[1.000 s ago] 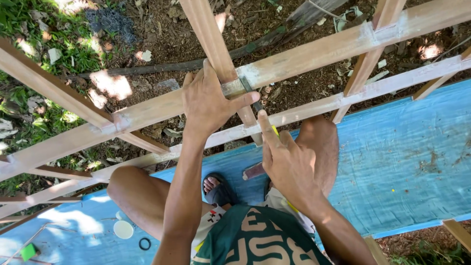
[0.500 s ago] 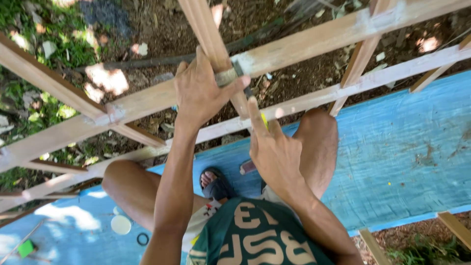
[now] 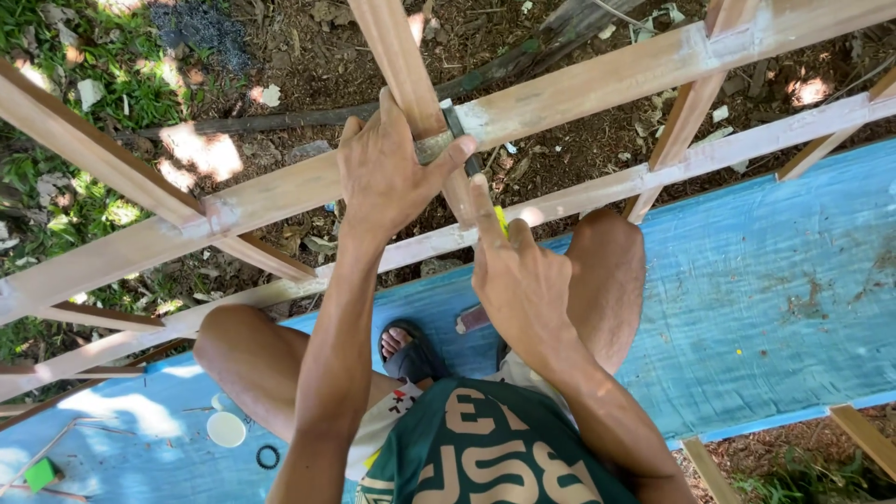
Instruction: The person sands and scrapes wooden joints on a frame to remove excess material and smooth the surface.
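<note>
Up at the crossing of two pale, rough-sawn wooden slats, a flat metal square lies pinned under the left hand, which is clamped over it. Just beside it, the right hand pinches a yellow pencil. Below lies a blue tarp.

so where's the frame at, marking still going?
Done: wooden frame rails and cross pieces look joined. In hand: left hand presses a small metal square on the upright slat; right hand marks with a yellow pencil. Left: cannot tell.
</note>
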